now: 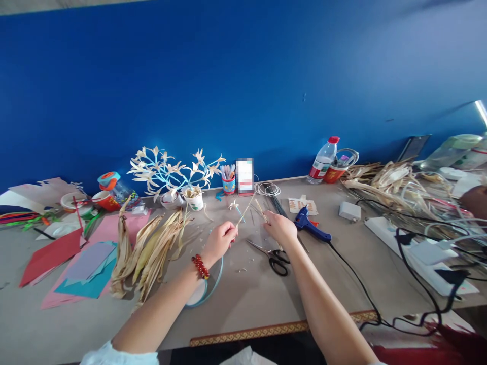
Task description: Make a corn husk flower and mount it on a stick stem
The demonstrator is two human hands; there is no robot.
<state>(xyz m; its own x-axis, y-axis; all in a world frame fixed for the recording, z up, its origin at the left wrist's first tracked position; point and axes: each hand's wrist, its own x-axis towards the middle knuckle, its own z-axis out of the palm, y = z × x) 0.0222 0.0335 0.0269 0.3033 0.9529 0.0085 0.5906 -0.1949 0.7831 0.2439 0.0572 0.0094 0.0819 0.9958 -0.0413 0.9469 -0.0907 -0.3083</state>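
Note:
Near the middle of the table, my left hand (220,242) is closed on a thin pale strip (244,213) that points up and away. My right hand (280,228) pinches another pale dried strip (259,207), and the far ends of the two strips come close together. Black-handled scissors (279,262) lie just below my right hand. A blue glue gun (312,227) rests to its right. Beyond my left hand lies a small pale flower on a blue stem (234,205). Blue ribbon (218,284) loops beside my left wrist.
Dried husks (160,248) and coloured paper (89,268) lie at left. Husk flowers stand in a white cup (195,200). A bottle (322,162) stands at the back. Black cables, a power strip (418,253) and another person's hand (475,200) are at right.

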